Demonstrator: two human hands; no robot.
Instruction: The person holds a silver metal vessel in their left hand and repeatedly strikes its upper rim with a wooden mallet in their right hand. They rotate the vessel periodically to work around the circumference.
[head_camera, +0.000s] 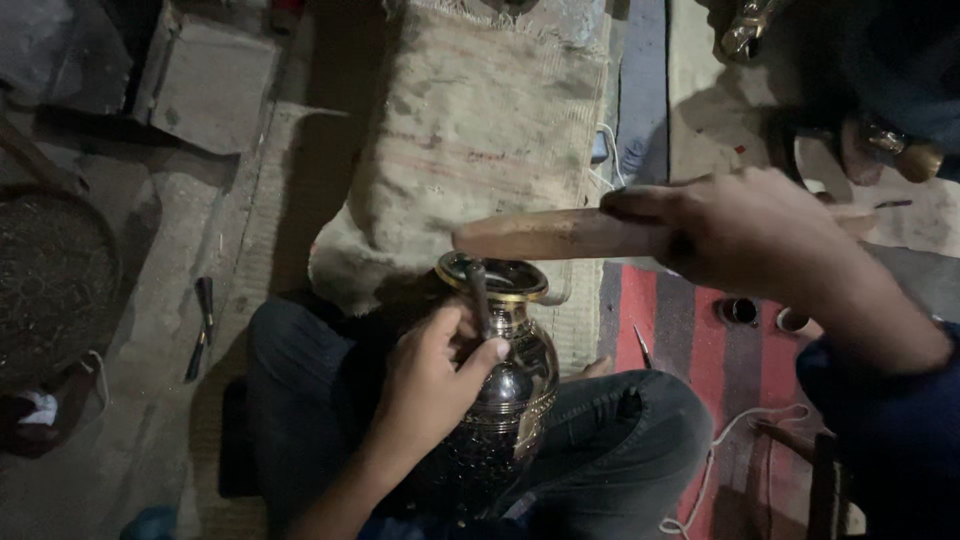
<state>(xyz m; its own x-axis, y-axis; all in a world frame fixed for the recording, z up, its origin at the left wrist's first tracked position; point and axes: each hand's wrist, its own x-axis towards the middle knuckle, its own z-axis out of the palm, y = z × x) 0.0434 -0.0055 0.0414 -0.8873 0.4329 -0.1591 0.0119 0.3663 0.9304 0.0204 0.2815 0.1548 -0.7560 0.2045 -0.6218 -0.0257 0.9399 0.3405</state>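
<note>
Left hand (430, 385): fingers curled around a thin metal chisel (478, 298), held upright with its tip against the shoulder of a brass vase (510, 385); thumb and fingertips also rest on the vase's neck. Right hand (745, 230): clenched around one wooden mallet (560, 234), a long, smooth, brownish stick held level above and just behind the mouth of the vase, well clear of the chisel head.

Count: one vase, one chisel in the hand, one mallet. The vase is shiny, dark-patterned on its lower body, with a gold-coloured rim. It sits tilted between the person's crossed legs in dark trousers (610, 430), directly beneath the left hand and below and to the left of the right hand.

Floor: the person sits on the ground. One worn beige rug (470, 130) lies straight ahead beyond the vase; one red striped mat (700, 350) is to the right, with two small round cups (740, 311) on it and a white cord (740, 425) trailing beside the knee. One dark hand tool (203, 325) lies on the bare floor to the left, near a large round engraved tray (50, 280). Light is dim. At upper right are further metal objects, too dark to identify.
</note>
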